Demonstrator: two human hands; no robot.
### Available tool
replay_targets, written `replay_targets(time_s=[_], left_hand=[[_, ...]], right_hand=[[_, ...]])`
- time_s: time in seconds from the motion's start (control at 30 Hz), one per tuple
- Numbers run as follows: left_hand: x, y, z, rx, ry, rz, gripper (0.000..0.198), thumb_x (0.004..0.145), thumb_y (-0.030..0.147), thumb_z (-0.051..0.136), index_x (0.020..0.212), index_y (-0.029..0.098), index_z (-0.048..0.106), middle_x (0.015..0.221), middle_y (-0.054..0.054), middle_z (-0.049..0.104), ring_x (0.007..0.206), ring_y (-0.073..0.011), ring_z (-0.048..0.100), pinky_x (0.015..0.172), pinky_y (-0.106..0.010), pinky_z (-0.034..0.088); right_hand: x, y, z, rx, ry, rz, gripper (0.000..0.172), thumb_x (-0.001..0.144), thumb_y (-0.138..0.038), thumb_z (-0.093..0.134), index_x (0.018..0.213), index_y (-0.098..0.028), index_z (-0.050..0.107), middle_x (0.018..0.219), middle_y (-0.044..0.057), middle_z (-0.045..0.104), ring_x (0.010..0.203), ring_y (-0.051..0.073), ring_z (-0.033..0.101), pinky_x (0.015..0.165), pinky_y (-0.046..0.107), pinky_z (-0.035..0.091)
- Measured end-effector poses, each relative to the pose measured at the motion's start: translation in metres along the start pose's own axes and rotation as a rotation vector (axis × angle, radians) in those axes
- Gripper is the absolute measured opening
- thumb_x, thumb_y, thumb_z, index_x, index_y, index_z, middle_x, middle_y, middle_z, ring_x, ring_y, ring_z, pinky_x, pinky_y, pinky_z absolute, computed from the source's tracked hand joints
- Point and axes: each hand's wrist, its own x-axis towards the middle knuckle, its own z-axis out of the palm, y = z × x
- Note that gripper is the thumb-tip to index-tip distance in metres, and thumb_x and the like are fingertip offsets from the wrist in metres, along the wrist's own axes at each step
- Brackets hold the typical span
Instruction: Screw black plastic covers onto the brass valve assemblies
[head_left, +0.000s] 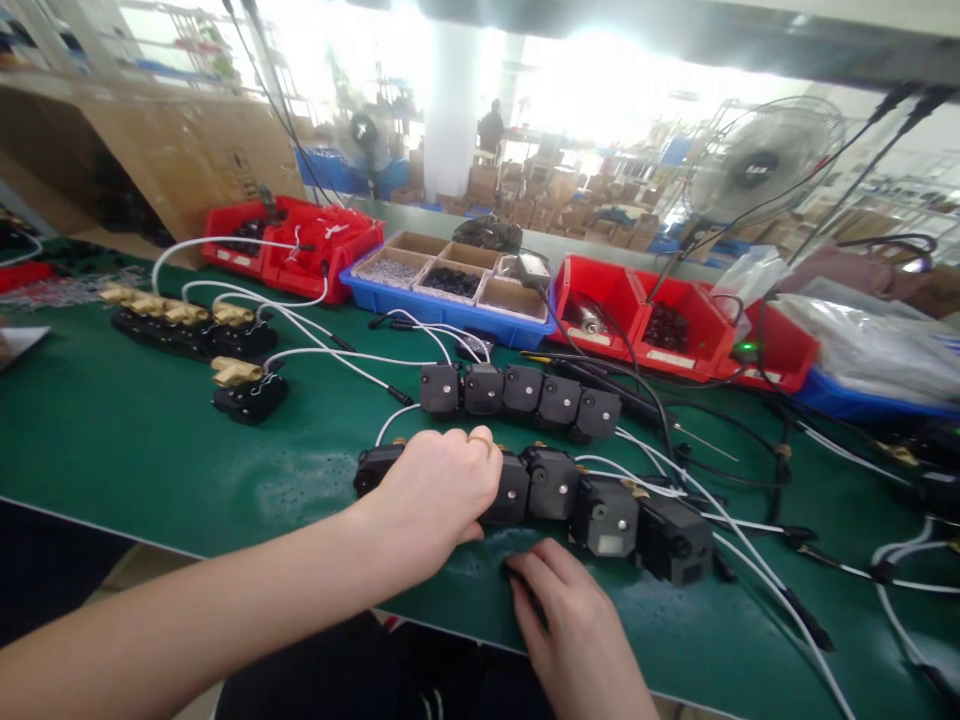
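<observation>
1. Reaching over the front row of black housings [553,482] with the left hand [442,485], bent at the wrist and curled at the fingers; probably so steep in order to come down from above among close neighbours. Cannot tell, with fingertips hidden: clenched on a housing or merely closed above it.
2. Down near the counter [187,470], just in front of that row, with the right hand [566,610], loosely bent at the fingers; perhaps kept low for reach from the near side. Cannot tell about any small item under the fingertips.
3. Lined up side by side in the middle of the counter, partly behind the left hand, with screwed faces toward the near edge; likely for easy access.
4. Farther back, a similar rear row [521,392], seemingly kept apart as its own group.
5. Trailing off sideways, white cables [360,355], presumably led away to free the near side.
6. Beyond, a divided blue tray [450,318] and red bins [360,245], apparently for sorted small parts within reach.
</observation>
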Motion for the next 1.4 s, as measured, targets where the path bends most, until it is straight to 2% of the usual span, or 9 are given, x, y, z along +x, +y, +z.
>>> replay_targets(time_s=[0.1,0.2,0.37,0.47,0.67,0.87,1.17,1.3,1.4], left_hand=[[0.003,0.003,0.003,0.030,0.024,0.023,0.028,0.080,0.017,0.065,0.105,0.008,0.060,0.093,-0.013,0.062,0.078,-0.0262,0.065,0.054,-0.031,0.047],[0.003,-0.001,0.005,0.014,0.053,0.062,0.028,0.077,0.010,0.057,0.104,0.008,0.060,0.092,-0.012,0.062,0.077,-0.0257,0.065,0.054,-0.032,0.046],[0.003,-0.018,0.008,-0.092,0.114,0.126,0.027,0.073,0.022,0.063,0.098,0.013,0.061,0.094,-0.010,0.064,0.079,-0.0263,0.066,0.059,-0.034,0.048],[0.004,-0.027,0.010,-0.143,0.144,0.136,0.027,0.072,0.029,0.066,0.095,0.015,0.063,0.092,-0.008,0.064,0.078,-0.0265,0.067,0.059,-0.034,0.048],[0.006,-0.034,0.017,-0.173,0.192,0.151,0.033,0.073,0.039,0.067,0.099,0.018,0.064,0.092,-0.005,0.064,0.077,-0.0248,0.066,0.057,-0.032,0.045],[0.007,-0.033,0.020,-0.203,0.213,0.165,0.029,0.076,0.036,0.060,0.098,0.016,0.065,0.091,-0.005,0.064,0.077,-0.0249,0.066,0.058,-0.035,0.046],[0.010,-0.030,0.019,-0.236,0.260,0.140,0.018,0.072,0.031,0.059,0.083,0.017,0.063,0.082,-0.004,0.064,0.070,-0.0227,0.065,0.051,-0.034,0.040],[0.011,-0.029,0.019,-0.239,0.273,0.146,0.018,0.075,0.033,0.057,0.082,0.018,0.063,0.079,-0.003,0.063,0.067,-0.0218,0.064,0.050,-0.034,0.038],[0.011,-0.029,0.020,-0.239,0.278,0.147,0.017,0.074,0.033,0.057,0.081,0.018,0.062,0.079,-0.003,0.063,0.067,-0.0212,0.063,0.050,-0.034,0.038]], right_hand=[[0.001,-0.002,0.001,-0.042,-0.046,0.004,0.019,0.078,-0.001,0.054,0.087,-0.016,0.063,0.092,0.009,0.063,0.078,0.022,0.068,0.068,0.031,0.061],[-0.001,-0.003,0.004,-0.036,-0.035,-0.020,0.021,0.082,-0.002,0.053,0.092,-0.016,0.066,0.092,0.008,0.064,0.078,0.019,0.068,0.067,0.027,0.060],[-0.004,-0.001,0.007,-0.029,0.029,-0.016,0.023,0.087,-0.005,0.047,0.094,-0.016,0.066,0.084,0.006,0.062,0.070,0.017,0.065,0.062,0.026,0.059],[0.002,-0.003,0.001,0.021,0.090,-0.042,0.023,0.088,-0.007,0.045,0.092,-0.017,0.065,0.083,0.006,0.063,0.070,0.016,0.066,0.060,0.025,0.057],[0.040,-0.022,-0.030,0.125,0.388,-0.049,0.017,0.088,-0.009,0.058,0.100,-0.019,0.065,0.095,0.005,0.065,0.087,0.013,0.065,0.078,0.021,0.055],[0.073,-0.027,-0.021,0.085,0.380,-0.055,0.015,0.090,-0.011,0.055,0.099,-0.016,0.066,0.091,0.006,0.064,0.084,0.014,0.062,0.077,0.027,0.055],[0.071,-0.030,-0.013,0.041,0.448,-0.030,0.007,0.092,-0.012,0.059,0.095,-0.015,0.065,0.082,0.002,0.062,0.075,0.011,0.060,0.069,0.021,0.051],[0.073,-0.032,-0.008,0.003,0.510,-0.023,0.007,0.093,-0.012,0.058,0.089,-0.014,0.064,0.074,0.001,0.060,0.067,0.011,0.057,0.063,0.023,0.049],[0.074,-0.031,-0.007,0.021,0.497,-0.022,0.007,0.092,-0.013,0.060,0.086,-0.014,0.063,0.072,0.001,0.059,0.063,0.010,0.055,0.059,0.021,0.048]])
